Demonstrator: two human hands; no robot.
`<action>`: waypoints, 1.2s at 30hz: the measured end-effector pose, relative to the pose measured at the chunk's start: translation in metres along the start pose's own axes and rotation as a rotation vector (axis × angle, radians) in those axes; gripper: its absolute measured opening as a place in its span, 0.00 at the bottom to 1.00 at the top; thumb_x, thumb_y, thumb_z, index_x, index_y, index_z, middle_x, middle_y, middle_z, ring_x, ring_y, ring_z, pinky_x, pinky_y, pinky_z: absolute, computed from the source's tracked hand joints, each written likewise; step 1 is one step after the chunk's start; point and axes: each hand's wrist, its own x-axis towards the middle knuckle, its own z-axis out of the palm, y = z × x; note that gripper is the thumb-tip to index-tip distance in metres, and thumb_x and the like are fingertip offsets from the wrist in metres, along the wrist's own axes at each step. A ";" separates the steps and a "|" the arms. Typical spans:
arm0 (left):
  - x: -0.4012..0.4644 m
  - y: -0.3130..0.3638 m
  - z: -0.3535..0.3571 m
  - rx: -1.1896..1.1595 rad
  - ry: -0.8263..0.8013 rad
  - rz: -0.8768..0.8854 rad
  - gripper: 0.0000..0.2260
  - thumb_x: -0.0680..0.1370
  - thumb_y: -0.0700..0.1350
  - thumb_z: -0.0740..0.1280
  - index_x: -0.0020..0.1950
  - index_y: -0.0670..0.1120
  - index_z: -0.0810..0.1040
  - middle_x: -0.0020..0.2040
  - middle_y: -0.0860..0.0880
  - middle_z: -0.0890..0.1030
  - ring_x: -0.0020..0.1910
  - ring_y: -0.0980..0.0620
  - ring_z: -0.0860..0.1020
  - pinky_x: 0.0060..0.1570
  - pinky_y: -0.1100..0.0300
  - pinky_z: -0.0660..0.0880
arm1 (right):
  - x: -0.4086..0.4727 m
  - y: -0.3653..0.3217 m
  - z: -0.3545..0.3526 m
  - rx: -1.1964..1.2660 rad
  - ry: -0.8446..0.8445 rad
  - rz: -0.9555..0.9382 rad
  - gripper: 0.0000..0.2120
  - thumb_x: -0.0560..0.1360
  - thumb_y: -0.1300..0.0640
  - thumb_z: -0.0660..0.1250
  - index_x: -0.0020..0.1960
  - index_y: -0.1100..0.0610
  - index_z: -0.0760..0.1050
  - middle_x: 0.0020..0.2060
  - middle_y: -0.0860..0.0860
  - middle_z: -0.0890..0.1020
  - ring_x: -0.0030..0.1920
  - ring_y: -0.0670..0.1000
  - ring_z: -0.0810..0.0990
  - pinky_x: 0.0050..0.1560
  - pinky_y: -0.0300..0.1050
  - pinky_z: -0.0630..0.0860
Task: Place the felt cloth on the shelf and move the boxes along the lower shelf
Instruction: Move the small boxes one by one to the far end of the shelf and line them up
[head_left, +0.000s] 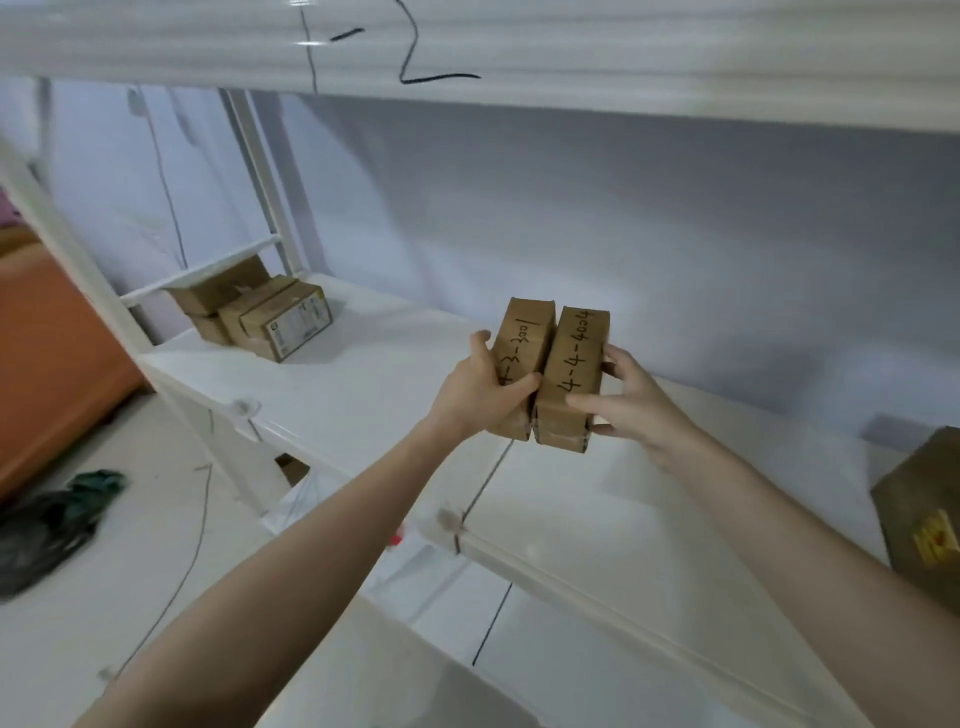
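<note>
A stack of boxes (270, 317) sits far left on the shelf (363, 395); the left hand (480, 387) and right hand (631, 397) squeeze two boxes (550, 374) together over it, likely to carry both as one.

Just one view here, a head cam with a wide lens, looking forward and down over both forearms into a white shelf (363, 374). It's tilted, so the shelf edge runs diagonally. Pretty close in: the left hand (480, 387) and right hand (631, 400) sit mid-frame, with floor showing bottom left.
</note>
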 end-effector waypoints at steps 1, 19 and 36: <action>0.005 -0.011 -0.014 0.002 0.017 -0.011 0.32 0.73 0.54 0.68 0.70 0.43 0.58 0.57 0.49 0.79 0.56 0.47 0.78 0.55 0.50 0.76 | 0.009 -0.004 0.017 0.004 -0.010 -0.001 0.34 0.72 0.64 0.69 0.73 0.50 0.59 0.60 0.43 0.67 0.56 0.47 0.74 0.36 0.35 0.74; 0.137 -0.234 -0.211 0.187 0.126 -0.046 0.29 0.73 0.54 0.69 0.70 0.45 0.67 0.63 0.48 0.71 0.61 0.50 0.72 0.53 0.62 0.67 | 0.175 -0.025 0.316 -0.099 -0.025 0.073 0.37 0.70 0.56 0.72 0.73 0.53 0.57 0.63 0.51 0.73 0.60 0.53 0.76 0.60 0.56 0.76; 0.187 -0.296 -0.211 0.589 0.175 0.095 0.23 0.76 0.60 0.62 0.69 0.53 0.72 0.70 0.54 0.72 0.72 0.50 0.63 0.63 0.51 0.61 | 0.223 -0.008 0.356 -0.241 -0.019 0.111 0.42 0.73 0.50 0.69 0.78 0.54 0.47 0.75 0.49 0.61 0.74 0.49 0.62 0.72 0.48 0.62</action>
